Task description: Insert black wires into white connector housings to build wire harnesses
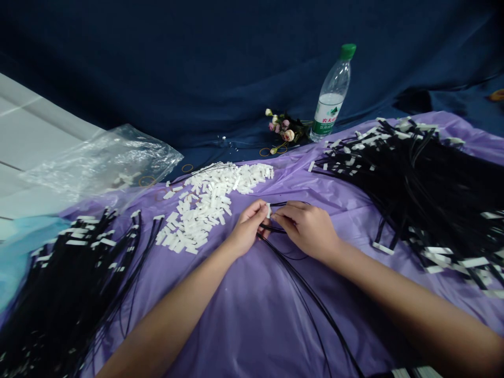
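My left hand (249, 227) pinches a small white connector (269, 210) between thumb and fingers, above the purple sheet (236, 315). Close on its right, my right hand (307, 226) has its fingertips pressed together at thin black wires beside the connector. Black wires (311, 291) run from under my left hand down toward the lower right. A pile of loose white connectors (212, 202) lies just left of and beyond my hands.
Black cable bundles with white ends lie at the left (66, 294) and right (425, 184). Behind are a plastic bottle (331, 100), artificial flowers (288, 135) and a clear plastic bag (106, 163). Light blue material (16, 252) lies far left.
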Demonstrator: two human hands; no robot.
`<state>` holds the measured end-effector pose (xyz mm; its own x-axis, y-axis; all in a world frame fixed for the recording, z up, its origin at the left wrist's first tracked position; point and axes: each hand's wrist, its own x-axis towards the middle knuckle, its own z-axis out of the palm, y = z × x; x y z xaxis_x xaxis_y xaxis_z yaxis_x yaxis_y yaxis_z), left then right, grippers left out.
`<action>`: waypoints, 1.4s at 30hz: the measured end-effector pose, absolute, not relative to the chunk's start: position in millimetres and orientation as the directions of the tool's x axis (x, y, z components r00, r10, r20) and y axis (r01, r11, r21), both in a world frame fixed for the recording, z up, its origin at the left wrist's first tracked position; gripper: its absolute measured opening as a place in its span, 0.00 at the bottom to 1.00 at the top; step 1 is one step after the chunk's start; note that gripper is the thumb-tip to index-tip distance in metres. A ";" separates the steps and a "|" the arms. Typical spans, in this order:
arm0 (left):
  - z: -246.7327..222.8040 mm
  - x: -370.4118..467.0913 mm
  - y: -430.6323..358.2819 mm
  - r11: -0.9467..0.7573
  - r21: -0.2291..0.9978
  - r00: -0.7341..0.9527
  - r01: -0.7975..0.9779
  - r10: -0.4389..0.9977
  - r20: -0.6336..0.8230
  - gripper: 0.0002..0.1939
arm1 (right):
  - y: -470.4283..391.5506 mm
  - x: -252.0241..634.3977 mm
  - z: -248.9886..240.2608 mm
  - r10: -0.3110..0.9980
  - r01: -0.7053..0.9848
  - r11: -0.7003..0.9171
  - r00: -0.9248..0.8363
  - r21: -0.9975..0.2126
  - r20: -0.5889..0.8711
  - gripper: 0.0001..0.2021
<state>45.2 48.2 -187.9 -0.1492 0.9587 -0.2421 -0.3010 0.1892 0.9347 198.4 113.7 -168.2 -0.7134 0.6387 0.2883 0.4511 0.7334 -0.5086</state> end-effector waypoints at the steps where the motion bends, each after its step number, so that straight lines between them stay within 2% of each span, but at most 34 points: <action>1: -187.7 45.1 48.2 0.188 0.934 -0.153 -0.303 0.958 -0.243 0.17 | 113.5 198.0 -168.1 0.638 0.454 0.735 -0.715 -0.504 0.287 0.12; 9: -190.3 44.5 49.9 0.159 0.933 -0.174 -0.322 0.959 -0.224 0.16 | 111.2 195.1 -165.8 0.625 0.473 0.756 -0.727 -0.453 0.284 0.11; 16: -194.0 42.9 49.0 0.163 0.937 -0.156 -0.310 0.963 -0.219 0.15 | 109.9 194.7 -167.7 0.584 0.460 0.804 -0.729 -0.377 0.356 0.10; 21: -190.8 43.0 49.7 0.202 0.929 -0.129 -0.309 0.959 -0.251 0.17 | 115.4 197.1 -169.4 0.552 0.407 0.824 -0.734 -0.395 0.395 0.09; 25: -189.5 42.8 51.9 0.200 0.906 -0.160 -0.372 0.948 -0.275 0.16 | 122.7 204.1 -169.3 0.519 0.319 0.847 -0.671 -0.426 0.530 0.08; 28: -189.6 41.5 53.7 0.181 0.869 -0.212 -0.460 0.929 -0.305 0.16 | 123.1 211.7 -161.9 0.390 0.253 0.921 -0.591 -0.297 0.706 0.10; 30: -189.2 40.6 54.7 0.188 0.851 -0.241 -0.491 0.909 -0.340 0.17 | 119.0 216.3 -154.5 0.285 0.156 0.958 -0.589 -0.239 0.756 0.09; 32: -188.8 40.0 55.5 0.190 0.846 -0.267 -0.498 0.894 -0.359 0.18 | 112.9 219.1 -148.4 0.233 0.027 0.956 -0.672 -0.291 0.703 0.07; 34: -188.6 39.8 55.9 0.183 0.842 -0.280 -0.507 0.889 -0.362 0.18 | 107.5 219.2 -146.5 0.222 -0.002 0.925 -0.809 -0.380 0.545 0.06; 36: -188.6 39.8 56.0 0.170 0.844 -0.289 -0.508 0.890 -0.353 0.17 | 105.0 216.6 -149.4 0.268 0.110 0.905 -0.898 -0.412 0.349 0.08; 38: -188.5 40.1 55.8 0.164 0.849 -0.289 -0.502 0.893 -0.344 0.17 | 105.6 212.5 -155.5 0.360 0.256 0.879 -0.909 -0.403 0.208 0.10; 40: -187.8 40.3 55.6 0.164 0.853 -0.279 -0.496 0.900 -0.335 0.17 | 107.7 208.2 -161.8 0.425 0.324 0.832 -0.894 -0.450 0.144 0.10; 42: -187.0 40.5 55.3 0.165 0.854 -0.263 -0.494 0.908 -0.327 0.17 | 109.3 204.8 -166.5 0.440 0.307 0.774 -0.889 -0.553 0.122 0.10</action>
